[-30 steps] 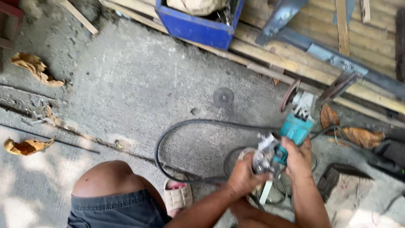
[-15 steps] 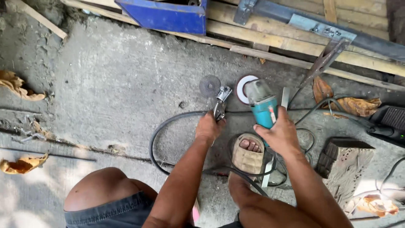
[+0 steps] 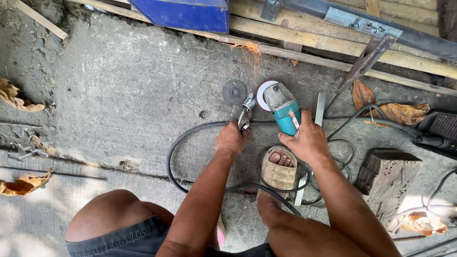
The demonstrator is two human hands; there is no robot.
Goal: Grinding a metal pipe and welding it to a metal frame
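Grinding a small clamped piece on the concrete floor, sparks flying

Your right hand (image 3: 309, 141) wraps the teal angle grinder (image 3: 284, 110); your left hand (image 3: 230, 139) squeezes locking pliers (image 3: 246, 114) mid-floor. Risk, I judge: the disc could kick toward your sandalled foot (image 3: 278, 167) or nick the black cable (image 3: 190, 135). The workpiece is too small to identify.

We find only one label: a small red-and-white sticker (image 3: 295, 120) on the teal body of the angle grinder (image 3: 284, 110), just ahead of the right hand (image 3: 309, 141). We see no packages, signs or screens.
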